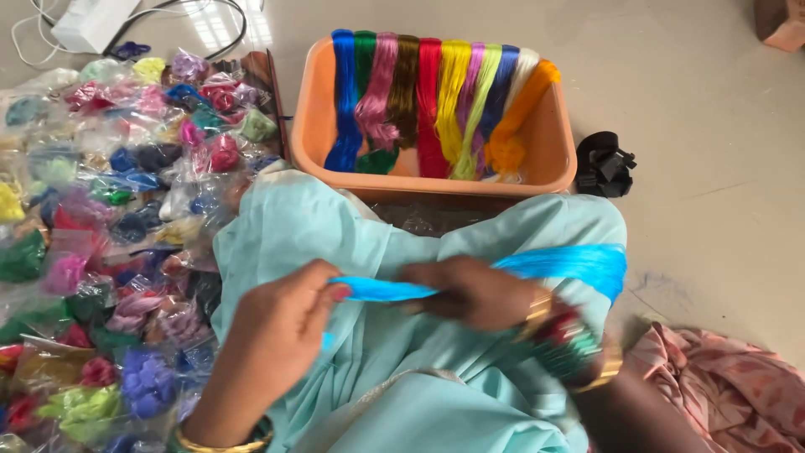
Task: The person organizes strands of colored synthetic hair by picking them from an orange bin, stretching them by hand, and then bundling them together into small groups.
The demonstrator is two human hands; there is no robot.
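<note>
Both hands grip 1 glossy turquoise skein of silky thread (470,278) stretched across the lap over pale aqua cloth (369,243) — the left hand (281,331) pinches its near end between thumb and fingers, the blurred right hand (474,289) closes around its middle. Beyond, an orange plastic tub (558,147) holds draped, many-coloured skeins (436,92). To the left lies a heap of crinkly clear packets (109,210) of bright thread — no labels legible.

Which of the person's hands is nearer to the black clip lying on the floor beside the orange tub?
The right hand. It grips the blue thread bundle below and left of the black clip. The left hand holds the bundle's other end, farther left, near the bagged threads.
</note>
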